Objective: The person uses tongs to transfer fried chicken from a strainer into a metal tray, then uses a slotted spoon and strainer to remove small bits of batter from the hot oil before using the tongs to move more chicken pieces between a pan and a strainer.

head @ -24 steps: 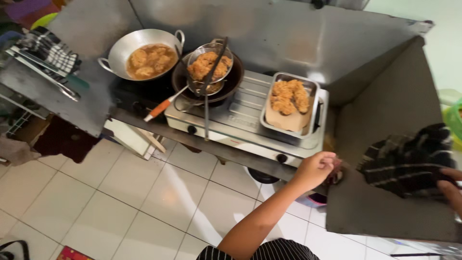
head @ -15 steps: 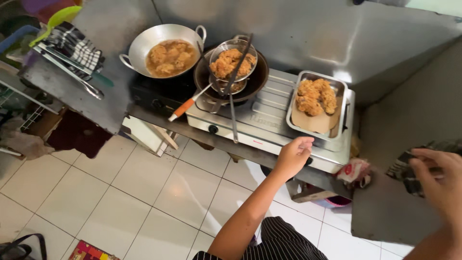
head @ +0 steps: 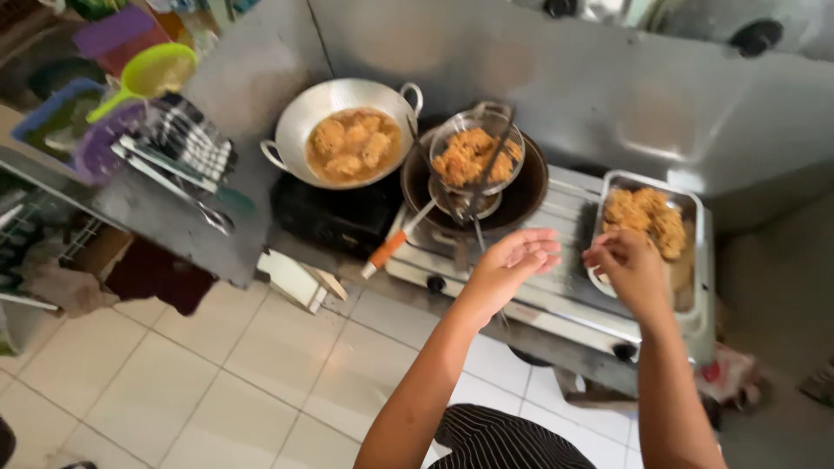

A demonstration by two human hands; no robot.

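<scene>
Head view: a tiled floor (head: 261,365) is seen beneath a steel-clad cooking station, and a grey table (head: 165,204) at the left carries a checked cloth (head: 187,143) and tongs (head: 178,187), with coloured plastic ware behind. On a dark burner (head: 334,217) a silver wok (head: 334,130) is set, holding battered pieces in oil; just beside it, on a two-burner gas stove (head: 539,291), a black wok (head: 521,195) is topped by a wire skimmer (head: 473,156) heaped with fried chicken, with an orange-handled utensil (head: 395,243) leaning out towards the stove front. At the right end of the stove a paper-lined metal tray (head: 691,247) of fried chicken (head: 647,217) is placed. The left hand (head: 512,265) is held open, palm turned up, over the stove front and nothing is gripped by it. The right hand (head: 630,265) is poised at the tray's near-left corner, fingers curled as if pinching; whether anything is held cannot be told. The step in hand is judged to be tending the drained chicken at the tray. A careful grasp at the tray's rim, which may be hot, would be called for next.
</scene>
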